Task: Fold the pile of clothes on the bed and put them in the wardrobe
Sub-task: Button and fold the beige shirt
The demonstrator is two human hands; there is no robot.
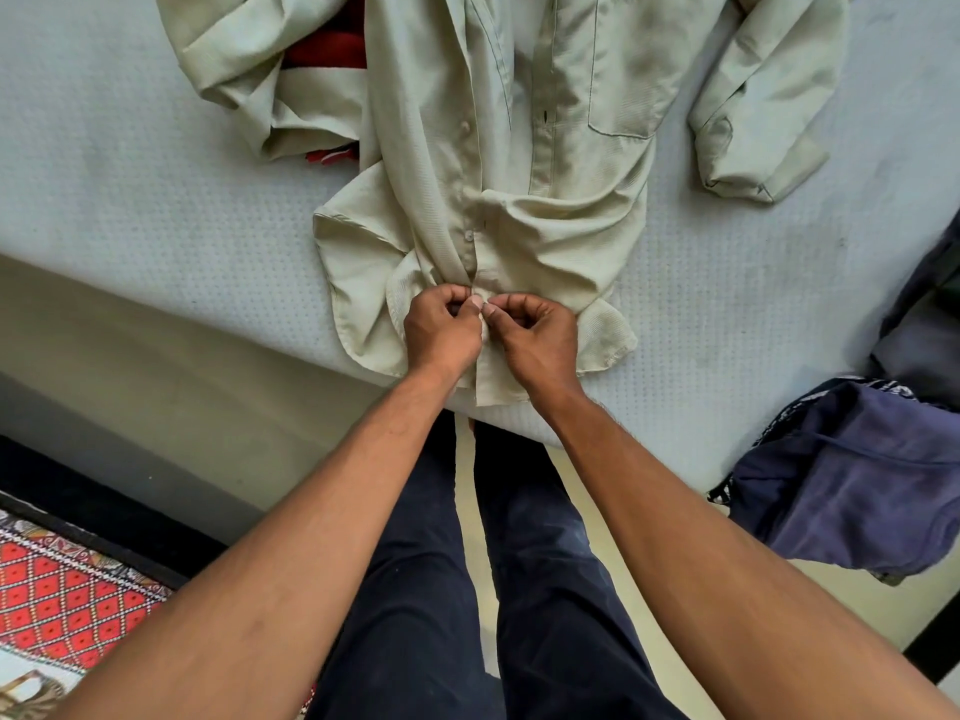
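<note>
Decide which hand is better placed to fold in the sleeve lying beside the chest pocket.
Probably the right hand: it pinches the shirt front on the same side as that sleeve. The left hand would have to cross the whole shirt body.

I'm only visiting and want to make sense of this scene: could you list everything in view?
shirt: one, pale beige, spread front-up on the bed, hem at the near edge
red garment: one, red, under the shirt's sleeve, far left
navy garment: one, dark blue, hanging off the bed's right edge
bed: one, pale grey, dotted cover
rug: one, red patterned, on the floor, lower left
trousers: one pair, dark navy, on the person's legs
left hand: one, pinches the shirt front near the hem
right hand: one, pinches the same spot
</note>
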